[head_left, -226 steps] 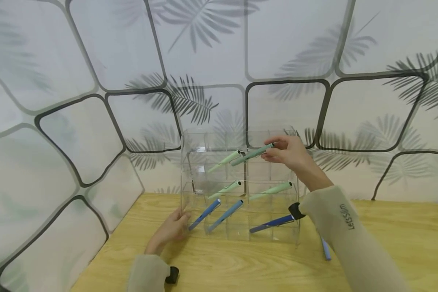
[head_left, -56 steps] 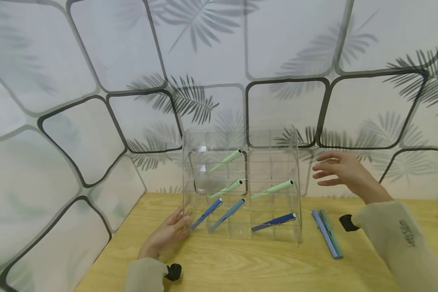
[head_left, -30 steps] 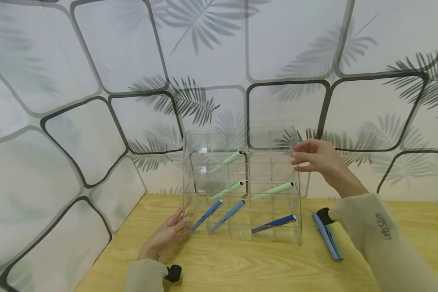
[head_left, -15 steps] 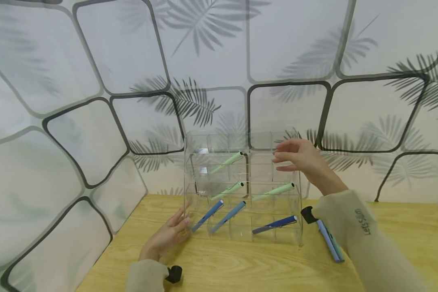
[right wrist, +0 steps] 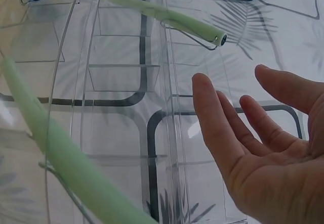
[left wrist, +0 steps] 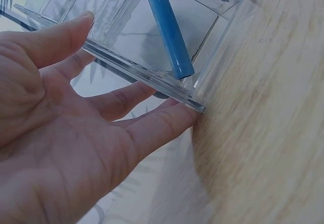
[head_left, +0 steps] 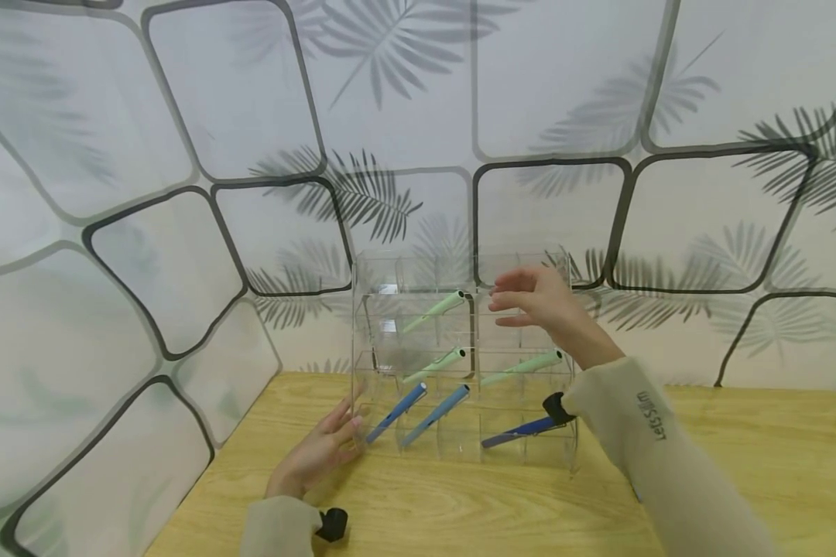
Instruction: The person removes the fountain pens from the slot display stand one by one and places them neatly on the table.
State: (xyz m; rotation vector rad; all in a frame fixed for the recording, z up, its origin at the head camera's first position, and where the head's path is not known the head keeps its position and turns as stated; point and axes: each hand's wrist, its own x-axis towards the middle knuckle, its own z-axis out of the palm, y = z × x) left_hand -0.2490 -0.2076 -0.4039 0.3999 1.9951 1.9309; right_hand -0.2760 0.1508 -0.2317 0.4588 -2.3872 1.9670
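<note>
A clear acrylic pen rack [head_left: 457,443] stands on the table. My left hand [head_left: 316,452] is at its lower left side, fingers extended against the side panel [left wrist: 147,77], thumb near the panel's edge. My right hand [head_left: 539,302] hovers before the upper right tiers, fingers loosely spread and holding nothing. Just left of its fingertips, a light green pen [head_left: 432,313] leans in the rack, also seen in the right wrist view [right wrist: 195,28]. Below are two more light green pens, one left [head_left: 435,365] and one right [head_left: 519,367]. The lowest tier holds a blue pen [head_left: 395,412], a lighter blue pen [head_left: 436,415] and a dark blue pen [head_left: 519,433], partly covered by the wrist camera.
Beside the right sleeve [head_left: 658,441], only a sliver of a pen [head_left: 636,493] shows on the wooden table [head_left: 460,510]. A patterned curtain [head_left: 404,116] hangs close behind the rack. Another black wrist camera [head_left: 332,524] sits at the left cuff.
Earlier my right hand held a dark green pen at the rack; later it lay beside a lavender pen on the table. The empty right hand has since moved left over the rack; left hand stays.
</note>
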